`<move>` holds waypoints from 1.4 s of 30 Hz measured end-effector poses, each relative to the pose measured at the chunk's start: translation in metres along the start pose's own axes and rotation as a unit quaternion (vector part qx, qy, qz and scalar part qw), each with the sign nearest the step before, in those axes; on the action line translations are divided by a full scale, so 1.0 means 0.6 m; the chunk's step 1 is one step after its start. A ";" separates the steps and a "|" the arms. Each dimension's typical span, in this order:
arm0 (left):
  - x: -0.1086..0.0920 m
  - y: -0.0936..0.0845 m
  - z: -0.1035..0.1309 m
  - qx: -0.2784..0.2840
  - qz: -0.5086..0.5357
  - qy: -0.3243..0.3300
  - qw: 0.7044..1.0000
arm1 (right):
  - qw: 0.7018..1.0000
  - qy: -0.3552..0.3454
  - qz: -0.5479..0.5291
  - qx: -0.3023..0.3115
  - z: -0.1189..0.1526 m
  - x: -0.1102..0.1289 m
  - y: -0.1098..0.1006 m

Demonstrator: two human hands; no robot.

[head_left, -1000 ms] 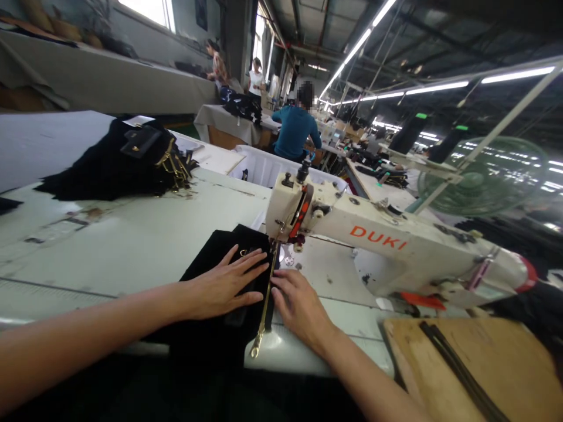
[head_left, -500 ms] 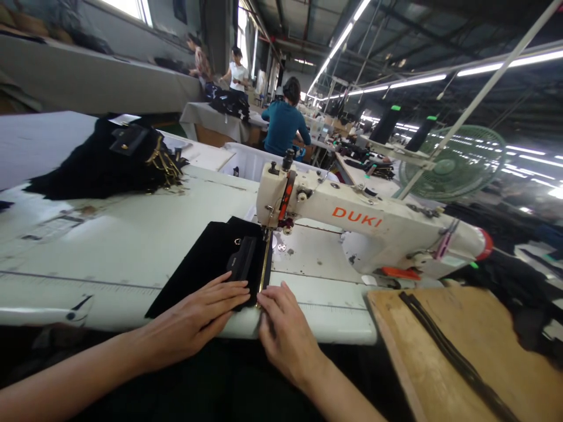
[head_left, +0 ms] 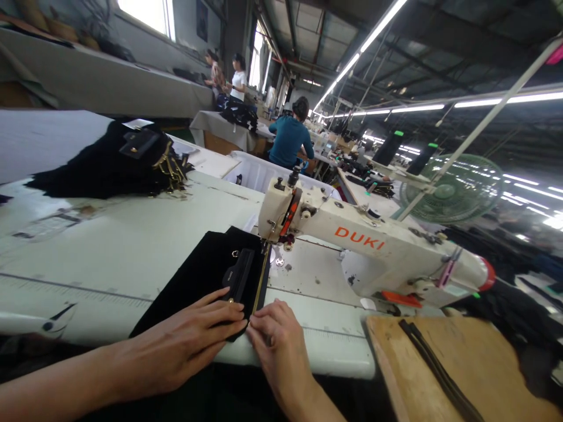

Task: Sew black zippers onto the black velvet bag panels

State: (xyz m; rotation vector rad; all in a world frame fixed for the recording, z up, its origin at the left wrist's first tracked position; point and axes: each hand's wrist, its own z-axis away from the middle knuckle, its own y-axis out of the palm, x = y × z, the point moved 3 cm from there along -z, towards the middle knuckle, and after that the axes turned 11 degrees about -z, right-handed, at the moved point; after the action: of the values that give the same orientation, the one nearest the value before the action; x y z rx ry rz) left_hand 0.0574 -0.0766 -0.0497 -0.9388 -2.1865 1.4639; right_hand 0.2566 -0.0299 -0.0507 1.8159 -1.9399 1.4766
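Observation:
A black fabric panel [head_left: 189, 281] with a dark flap and a small metal ring lies on the pale sewing table, its right edge under the needle of the white sewing machine [head_left: 334, 228]. Along that edge runs a gold-toothed zipper [head_left: 262, 280]. My left hand [head_left: 193, 331] rests flat on the panel's near part, fingers stretched out, touching the flap's lower end. At the table's front edge my right hand [head_left: 279, 340] is closed, thumb and fingers pinching the near end of the zipper. The exact grip is partly hidden by the fingers.
A heap of black pieces with gold zippers [head_left: 109, 158] lies at the left back. On the right, dark zipper strips [head_left: 435, 363] rest on a wooden board [head_left: 396, 346]. Behind the machine are a white bin [head_left: 246, 167], a green fan [head_left: 453, 187] and a seated person [head_left: 290, 140].
The view has tilted, so the machine and table sit lower in the picture. Both hands and the panel's near end appear slightly lower and further left. My right hand keeps its pinch.

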 end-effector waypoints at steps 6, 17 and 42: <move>0.019 0.008 0.022 -0.063 -0.046 -0.006 0.997 | 0.998 -0.044 0.023 -0.027 0.001 -0.023 0.010; 0.086 0.002 -0.013 -0.038 -0.037 0.015 0.998 | 0.998 -0.033 0.011 -0.045 -0.052 -0.066 0.015; 0.197 0.005 -0.133 0.081 0.050 0.018 0.995 | 0.993 0.113 0.021 -0.030 -0.169 -0.156 0.008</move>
State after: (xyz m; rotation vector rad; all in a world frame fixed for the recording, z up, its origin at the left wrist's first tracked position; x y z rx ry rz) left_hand 0.0215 0.0601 -0.0287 -1.0217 -1.9867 1.6292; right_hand 0.2268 0.1046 -0.0605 1.5188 -1.9002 1.5415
